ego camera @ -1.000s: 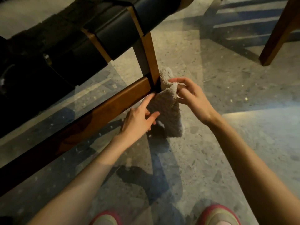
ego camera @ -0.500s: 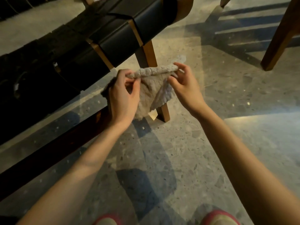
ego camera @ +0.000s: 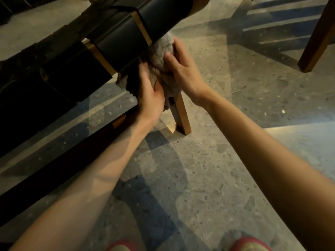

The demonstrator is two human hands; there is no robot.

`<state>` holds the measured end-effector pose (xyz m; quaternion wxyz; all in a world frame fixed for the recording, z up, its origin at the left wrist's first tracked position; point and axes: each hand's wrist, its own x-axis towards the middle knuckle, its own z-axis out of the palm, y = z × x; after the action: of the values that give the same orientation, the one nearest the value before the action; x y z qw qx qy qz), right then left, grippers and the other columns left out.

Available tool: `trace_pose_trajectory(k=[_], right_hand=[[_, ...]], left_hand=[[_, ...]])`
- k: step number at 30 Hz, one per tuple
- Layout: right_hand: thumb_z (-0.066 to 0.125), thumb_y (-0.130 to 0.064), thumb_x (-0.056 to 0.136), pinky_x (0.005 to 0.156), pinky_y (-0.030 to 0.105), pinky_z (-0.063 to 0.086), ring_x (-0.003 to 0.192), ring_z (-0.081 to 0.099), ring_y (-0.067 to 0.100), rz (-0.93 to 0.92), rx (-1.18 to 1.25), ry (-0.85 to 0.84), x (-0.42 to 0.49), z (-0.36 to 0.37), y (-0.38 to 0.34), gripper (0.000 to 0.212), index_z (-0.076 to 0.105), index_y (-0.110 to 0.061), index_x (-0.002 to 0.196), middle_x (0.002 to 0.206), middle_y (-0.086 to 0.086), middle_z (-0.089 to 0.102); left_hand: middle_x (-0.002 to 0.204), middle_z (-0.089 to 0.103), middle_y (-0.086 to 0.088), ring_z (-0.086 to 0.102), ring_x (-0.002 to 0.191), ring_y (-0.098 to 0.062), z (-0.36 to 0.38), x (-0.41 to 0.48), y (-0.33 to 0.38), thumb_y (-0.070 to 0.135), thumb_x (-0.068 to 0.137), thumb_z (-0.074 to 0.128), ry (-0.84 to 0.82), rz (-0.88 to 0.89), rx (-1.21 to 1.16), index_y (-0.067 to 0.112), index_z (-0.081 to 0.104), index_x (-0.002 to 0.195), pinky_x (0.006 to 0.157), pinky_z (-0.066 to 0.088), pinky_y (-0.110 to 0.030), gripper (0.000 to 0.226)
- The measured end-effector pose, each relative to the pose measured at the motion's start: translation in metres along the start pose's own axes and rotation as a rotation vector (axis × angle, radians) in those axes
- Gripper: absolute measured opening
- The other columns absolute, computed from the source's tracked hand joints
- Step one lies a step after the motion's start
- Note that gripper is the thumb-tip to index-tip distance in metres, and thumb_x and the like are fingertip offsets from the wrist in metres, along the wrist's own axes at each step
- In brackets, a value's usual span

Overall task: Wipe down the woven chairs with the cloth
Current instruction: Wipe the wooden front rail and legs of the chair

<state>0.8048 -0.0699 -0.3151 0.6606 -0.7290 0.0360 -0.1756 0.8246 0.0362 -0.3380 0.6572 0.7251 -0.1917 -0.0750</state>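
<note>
The person stands bent over the chair (ego camera: 116,35), both bare arms stretched down to its front corner. The cloth (ego camera: 162,57), grey and fluffy, is bunched round the top of the wooden leg (ego camera: 181,115), right under the dark straps (ego camera: 59,69) that wrap the seat frame. A loose edge of it hangs out to the left, under the seat.

The left hand (ego camera: 150,98) comes at it from below. Its thumb is dug into the cloth and its fingers reach up round the left of the bundle, so it has the cloth in its grip, though the picture is a bit blurred there. The right hand (ego camera: 181,73) lies on the other side, fingers spread and fairly straight, pressing the cloth flat against the leg rather than clutching it. The two hands sit close together with the cloth between them.

Below the cloth the bare lower part of the leg runs down, tilted, to the speckled floor (ego camera: 235,160). A dark rail (ego camera: 54,169) runs from the leg off to the lower left. Well apart, at the upper right, another wooden leg (ego camera: 315,46) stands on the floor. The toes of two red shoes (ego camera: 250,244) show at the bottom edge.
</note>
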Motion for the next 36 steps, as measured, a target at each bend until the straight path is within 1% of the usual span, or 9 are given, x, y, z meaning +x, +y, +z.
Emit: trace_pose_trajectory(k=[6,11,17,19,21,25,29,34,36], right_hand=[[0.035,-0.008,0.103,0.108,0.035,0.037,0.131,0.041,0.022,-0.031,-0.053,0.016,0.006,0.002,-0.003,0.045,0.026,0.0,0.145,0.145,0.015,0.038],[0.031,-0.011,0.104,0.11,0.038,0.034,0.129,0.045,0.018,0.043,-0.049,0.005,-0.016,0.002,0.029,0.04,0.034,-0.004,0.144,0.143,0.01,0.045],[0.03,-0.008,0.103,0.112,0.037,0.033,0.134,0.04,0.022,-0.012,-0.008,-0.053,-0.003,-0.006,0.01,0.044,0.025,-0.002,0.147,0.148,0.015,0.038],[0.031,-0.005,0.103,0.114,0.039,0.03,0.138,0.033,0.023,-0.069,-0.032,-0.044,0.006,-0.006,-0.001,0.049,0.017,-0.002,0.149,0.152,0.015,0.029],[0.034,-0.004,0.101,0.114,0.041,0.029,0.141,0.029,0.024,-0.1,-0.075,-0.007,0.008,-0.003,0.0,0.051,0.017,-0.004,0.15,0.154,0.014,0.027],[0.036,-0.002,0.1,0.11,0.043,0.036,0.135,0.04,0.023,-0.049,-0.064,0.026,-0.013,-0.001,0.03,0.048,0.027,-0.005,0.147,0.147,0.014,0.04],[0.041,-0.001,0.099,0.104,0.035,0.043,0.121,0.053,0.016,0.006,-0.119,0.071,-0.039,-0.005,0.063,0.039,0.047,-0.004,0.137,0.131,0.009,0.057],[0.049,-0.002,0.095,0.086,0.037,0.052,0.096,0.064,0.015,0.082,-0.228,0.118,-0.055,-0.017,0.083,0.023,0.066,-0.007,0.11,0.101,0.005,0.069],[0.05,-0.002,0.094,0.082,0.03,0.053,0.094,0.064,0.009,0.071,-0.267,0.167,-0.066,-0.02,0.083,0.023,0.069,-0.01,0.106,0.098,-0.001,0.07]], left_hand=[[0.157,0.011,-0.013,0.019,0.144,-0.024,-0.005,0.014,0.001,0.013,0.098,0.031,-0.13,-0.001,-0.018,0.016,-0.002,0.15,0.115,0.026,-0.043,0.062],[0.157,0.009,-0.01,0.013,0.138,-0.006,-0.001,0.0,-0.022,0.002,0.1,0.036,-0.101,0.026,0.255,0.017,0.002,0.151,0.1,0.025,-0.002,0.063],[0.156,0.015,-0.013,0.019,0.136,-0.003,-0.002,0.006,-0.012,-0.005,0.096,0.038,-0.057,0.17,0.249,0.012,0.006,0.151,0.104,0.029,-0.007,0.066],[0.153,0.022,-0.015,0.026,0.138,-0.012,-0.006,0.017,-0.007,-0.005,0.096,0.037,-0.043,0.176,0.224,0.01,0.011,0.15,0.11,0.033,-0.023,0.062],[0.152,0.026,-0.016,0.029,0.139,-0.02,-0.009,0.021,-0.008,-0.003,0.096,0.039,-0.003,0.166,0.316,0.008,0.015,0.149,0.111,0.031,-0.024,0.059],[0.153,0.025,-0.011,0.025,0.139,-0.012,-0.012,-0.001,-0.022,-0.005,0.09,0.051,-0.035,0.108,0.464,0.015,0.02,0.15,0.107,0.027,-0.012,0.07],[0.146,0.04,-0.012,0.034,0.134,-0.014,-0.009,-0.021,-0.032,-0.01,0.084,0.056,0.006,0.22,0.583,0.014,0.026,0.148,0.105,0.021,-0.004,0.074],[0.153,0.028,-0.004,0.019,0.134,0.001,0.0,-0.05,-0.04,-0.015,0.083,0.055,-0.101,0.308,0.682,0.021,0.016,0.148,0.106,0.017,-0.002,0.085],[0.153,0.024,0.0,0.02,0.133,0.001,0.002,-0.066,-0.044,-0.014,0.085,0.055,-0.136,0.284,0.701,0.025,0.013,0.147,0.106,0.016,-0.001,0.084]])
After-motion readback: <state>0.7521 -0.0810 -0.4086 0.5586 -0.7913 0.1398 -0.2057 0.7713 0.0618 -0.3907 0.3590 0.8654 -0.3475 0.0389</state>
